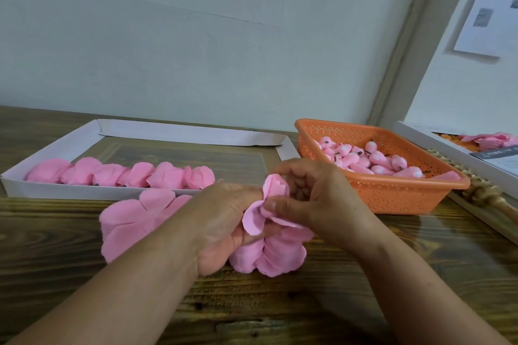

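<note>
Both hands meet over the wooden table at the centre, working on a pink paper flower (276,186). My left hand (221,221) grips the flower from below, with loose pink petals (269,256) bunched under its fingers. My right hand (311,199) pinches a petal (253,220) against the flower with thumb and fingers. A flat stack of pink petal sheets (131,218) lies on the table just left of my left hand.
A shallow white cardboard tray (84,193) at the back left holds a row of finished pink flowers (120,175). An orange perforated basket (392,196) at the right holds several pink buds (372,161). A white box (448,154) and a wooden beaded object (482,193) lie at the far right.
</note>
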The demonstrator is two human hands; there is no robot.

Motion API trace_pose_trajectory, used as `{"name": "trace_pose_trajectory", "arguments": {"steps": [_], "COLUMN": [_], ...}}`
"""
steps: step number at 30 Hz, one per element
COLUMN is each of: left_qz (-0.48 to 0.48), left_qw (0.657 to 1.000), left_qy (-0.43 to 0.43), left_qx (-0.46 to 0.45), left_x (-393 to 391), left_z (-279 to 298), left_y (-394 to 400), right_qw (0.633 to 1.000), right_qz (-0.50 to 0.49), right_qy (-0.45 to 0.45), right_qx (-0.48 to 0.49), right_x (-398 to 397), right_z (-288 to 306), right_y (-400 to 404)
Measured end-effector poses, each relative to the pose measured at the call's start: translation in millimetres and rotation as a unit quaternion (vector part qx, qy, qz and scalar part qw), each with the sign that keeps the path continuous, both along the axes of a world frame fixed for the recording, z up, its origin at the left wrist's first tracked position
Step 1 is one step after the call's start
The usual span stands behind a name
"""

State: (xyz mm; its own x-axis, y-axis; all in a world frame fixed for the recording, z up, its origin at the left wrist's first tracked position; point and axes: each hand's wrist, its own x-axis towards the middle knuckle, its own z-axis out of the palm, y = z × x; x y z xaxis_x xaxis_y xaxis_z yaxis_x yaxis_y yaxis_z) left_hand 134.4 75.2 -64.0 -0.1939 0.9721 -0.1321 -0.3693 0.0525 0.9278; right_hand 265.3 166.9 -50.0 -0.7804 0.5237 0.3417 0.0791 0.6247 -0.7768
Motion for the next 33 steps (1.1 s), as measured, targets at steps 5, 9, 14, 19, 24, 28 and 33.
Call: {"name": "trace_pose_trajectory", "arguments": {"steps": [5, 9, 14, 19, 24, 28, 33], "left_qz": [-0.019, -0.015, 0.012, 0.008, 0.002, 0.052, 0.089], "left_qw": [1.0, 1.0, 0.997, 0.986, 0.999, 0.998, 0.989], "left_qy": [-0.014, -0.016, -0.071, -0.161, 0.001, -0.041, -0.117], "left_qx": [0.016, 0.007, -0.007, 0.044, 0.049, 0.016, -0.032], "left_x": [0.0, 0.6, 1.9, -1.4, 8.1, 11.0, 9.8], "left_z": [-0.6, -1.0, 1.0, 2.6, -3.7, -2.8, 2.8], "left_y": [-0.6, -0.9, 1.1, 2.1, 0.7, 2.5, 0.3], "right_qw": [1.0, 1.0, 1.0, 0.995, 0.994, 0.997, 1.0], "right_qz": [0.002, 0.007, 0.006, -0.057, -0.085, -0.07, -0.028], "right_qy": [0.006, 0.0, 0.013, 0.057, 0.054, 0.029, -0.006], "right_qx": [-0.005, -0.015, -0.027, -0.056, -0.046, -0.029, 0.006], "right_x": [-2.0, -1.1, -1.3, -1.0, -3.6, -3.1, -0.1], "right_z": [-1.6, -1.6, -1.2, -0.4, -2.8, -2.5, -1.4], "right_y": [-1.2, -0.4, 0.3, 6.7, 6.1, 4.8, 4.6]}}
